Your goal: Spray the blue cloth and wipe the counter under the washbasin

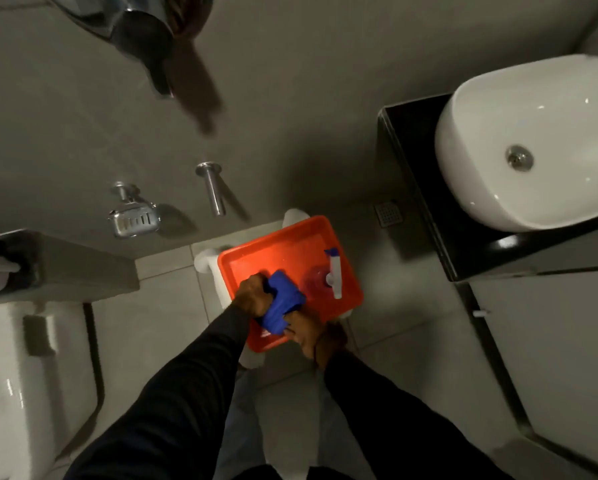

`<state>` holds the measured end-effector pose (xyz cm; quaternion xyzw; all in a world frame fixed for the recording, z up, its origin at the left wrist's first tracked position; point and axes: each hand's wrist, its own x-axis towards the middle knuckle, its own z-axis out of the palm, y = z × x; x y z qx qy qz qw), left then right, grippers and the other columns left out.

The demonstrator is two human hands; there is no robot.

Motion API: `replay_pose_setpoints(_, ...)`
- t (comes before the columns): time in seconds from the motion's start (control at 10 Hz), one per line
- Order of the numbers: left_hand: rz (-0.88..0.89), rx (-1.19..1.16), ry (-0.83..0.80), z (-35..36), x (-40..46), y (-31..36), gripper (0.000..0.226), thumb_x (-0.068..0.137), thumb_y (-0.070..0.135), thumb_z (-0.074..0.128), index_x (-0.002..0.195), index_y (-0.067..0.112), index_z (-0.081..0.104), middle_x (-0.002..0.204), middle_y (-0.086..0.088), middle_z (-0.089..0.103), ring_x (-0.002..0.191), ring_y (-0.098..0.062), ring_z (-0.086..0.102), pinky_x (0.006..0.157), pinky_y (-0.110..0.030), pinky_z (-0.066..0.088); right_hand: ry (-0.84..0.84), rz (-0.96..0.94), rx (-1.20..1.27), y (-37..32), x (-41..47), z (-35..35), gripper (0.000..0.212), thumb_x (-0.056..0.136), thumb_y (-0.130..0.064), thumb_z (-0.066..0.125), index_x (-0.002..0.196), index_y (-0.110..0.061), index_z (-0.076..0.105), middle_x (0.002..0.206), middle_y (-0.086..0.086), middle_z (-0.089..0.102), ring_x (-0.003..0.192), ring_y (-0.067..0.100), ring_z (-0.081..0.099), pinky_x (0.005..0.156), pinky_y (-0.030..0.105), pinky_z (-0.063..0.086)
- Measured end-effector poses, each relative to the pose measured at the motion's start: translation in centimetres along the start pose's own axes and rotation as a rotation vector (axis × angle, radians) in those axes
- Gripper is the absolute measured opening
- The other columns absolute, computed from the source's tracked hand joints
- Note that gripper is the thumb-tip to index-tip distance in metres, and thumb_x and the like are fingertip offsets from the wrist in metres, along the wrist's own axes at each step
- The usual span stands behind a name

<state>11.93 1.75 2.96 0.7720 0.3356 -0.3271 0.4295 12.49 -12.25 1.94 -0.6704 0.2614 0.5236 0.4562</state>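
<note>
Head view, looking straight down: both hands are on the blue cloth over the orange tray. The left hand has its fingers clamped on the cloth's upper end; the right hand pinches its lower edge. A spray bottle stands on the tray just beside the cloth. The white washbasin sits on its black counter, well apart to the right.

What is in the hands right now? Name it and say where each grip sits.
The blue cloth, bunched up over the orange tray. The left hand grips its left side; the right hand grips its lower near end. The spray bottle stands untouched in the tray.
</note>
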Motion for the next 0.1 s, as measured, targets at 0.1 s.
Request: replay_pose_setpoints(0.1,0.051,0.05,-0.109,-1.24,1.04,-0.74,0.064,0.087,0.023,0.058,0.147,0.004,0.043,0.143,-0.021,0.056,0.13,-0.035,0.057,0.106,-0.039,0.048,0.089,-0.027,-0.178,-0.4,1.51,0.9,0.042,0.102,-0.009,0.047,0.142,0.004,0.047,0.143,0.025,0.053,0.132,0.04,0.053,0.09,0.033,0.047)
